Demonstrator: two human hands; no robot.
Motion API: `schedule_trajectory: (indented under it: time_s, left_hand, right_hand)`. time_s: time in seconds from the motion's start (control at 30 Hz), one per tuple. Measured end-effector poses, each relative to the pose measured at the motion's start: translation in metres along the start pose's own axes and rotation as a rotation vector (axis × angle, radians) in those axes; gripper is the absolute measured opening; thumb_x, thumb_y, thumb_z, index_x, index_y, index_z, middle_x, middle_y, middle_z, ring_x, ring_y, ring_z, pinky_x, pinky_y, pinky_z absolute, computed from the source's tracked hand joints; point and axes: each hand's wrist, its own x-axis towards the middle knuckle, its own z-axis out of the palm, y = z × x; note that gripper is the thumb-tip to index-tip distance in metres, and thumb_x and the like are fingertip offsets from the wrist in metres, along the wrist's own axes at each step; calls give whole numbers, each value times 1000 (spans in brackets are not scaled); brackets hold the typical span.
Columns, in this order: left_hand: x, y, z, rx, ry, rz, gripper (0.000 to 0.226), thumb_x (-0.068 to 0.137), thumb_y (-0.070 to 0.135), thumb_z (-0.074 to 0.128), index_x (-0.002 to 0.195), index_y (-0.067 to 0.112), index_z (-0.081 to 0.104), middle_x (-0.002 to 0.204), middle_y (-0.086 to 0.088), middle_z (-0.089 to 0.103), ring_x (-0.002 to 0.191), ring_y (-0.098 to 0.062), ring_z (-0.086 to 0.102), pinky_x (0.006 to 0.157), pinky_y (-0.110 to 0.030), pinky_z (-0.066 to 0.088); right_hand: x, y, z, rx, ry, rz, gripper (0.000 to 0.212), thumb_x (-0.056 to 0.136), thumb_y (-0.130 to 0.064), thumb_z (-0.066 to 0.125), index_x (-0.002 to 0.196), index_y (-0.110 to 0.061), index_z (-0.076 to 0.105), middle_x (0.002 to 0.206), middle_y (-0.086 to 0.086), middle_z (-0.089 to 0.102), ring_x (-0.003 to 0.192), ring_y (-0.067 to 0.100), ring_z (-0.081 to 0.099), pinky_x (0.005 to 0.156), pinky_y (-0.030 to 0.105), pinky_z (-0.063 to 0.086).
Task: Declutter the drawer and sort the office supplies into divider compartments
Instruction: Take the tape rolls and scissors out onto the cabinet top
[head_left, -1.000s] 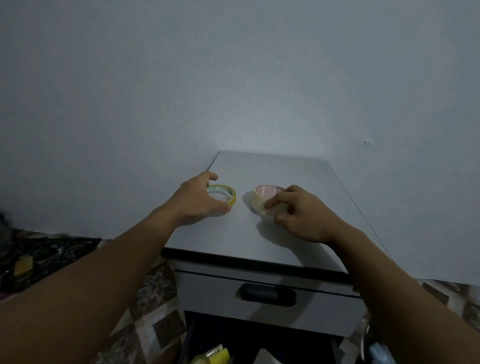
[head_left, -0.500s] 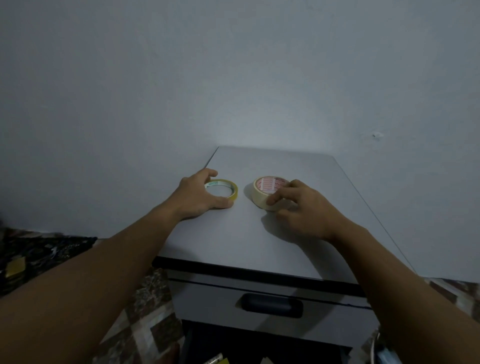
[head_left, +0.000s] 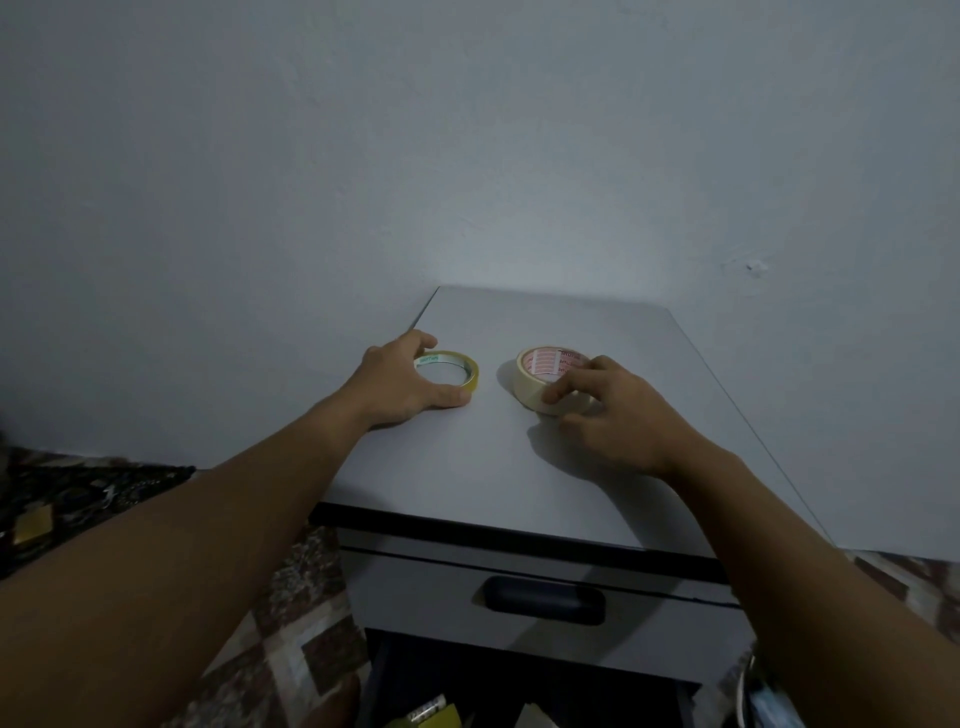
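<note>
Little has moved since the earlier frames: both hands stay on the same two rolls, and the right hand's fingers now reach slightly further over its roll. The view has also tipped a touch, so the cabinet sits a shade higher in the frame.

The left hand (head_left: 400, 387), left of centre, grips the yellow tape roll (head_left: 472, 375). Its thumb is against the near edge and its forefinger hooks round the far edge. The roll lies flat on the grey cabinet top (head_left: 545, 467). Just right of centre the right hand (head_left: 618, 410) is curled over the near side of the masking tape roll (head_left: 527, 384), fingertips clamped on rim and wall. This roll also lies flat, its red-printed core facing up. The two rolls sit near each other, apart, with bare cabinet top between them.

Below the top, a closed drawer (head_left: 415, 597) shows a dark handle (head_left: 544, 600). Under it, at the bottom edge of the frame, an open drawer (head_left: 493, 680) is dark inside, with a yellow item (head_left: 436, 717) and other things too cut off to name. A plain wall (head_left: 467, 156) fills the upper frame; patterned floor (head_left: 291, 649) shows at lower left.
</note>
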Motion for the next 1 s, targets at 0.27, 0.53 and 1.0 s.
schedule_trajectory:
  time_s: [0.27,0.53,1.0]
  left_hand:
    - [-25,12,-12,-148,111,26,79,79,53,77,145,27,42,147,3,47,127,-16,48,97,-28,39]
    - [-126,35,-34,-266,438,221,29,89,21,70,118,20,65,107,9,68,94,-7,61,79,-11,45]
    - [-266,-46,92,-156,-121,-139,31,92,25,68,122,19,63,114,3,66,94,-3,61,75,-15,49]
  right_hand:
    - [-15,-1,-5,91,58,-7,39,86,-21,66,125,-26,62,143,4,43,129,23,45,101,25,34]
    - [-86,-19,-17,263,286,-22,39,88,-25,62,127,-30,57,127,-14,55,111,4,52,92,30,48]
    - [-229,19,122,479,27,287,25,84,-11,65,106,-23,66,98,-10,69,88,5,66,81,33,56]
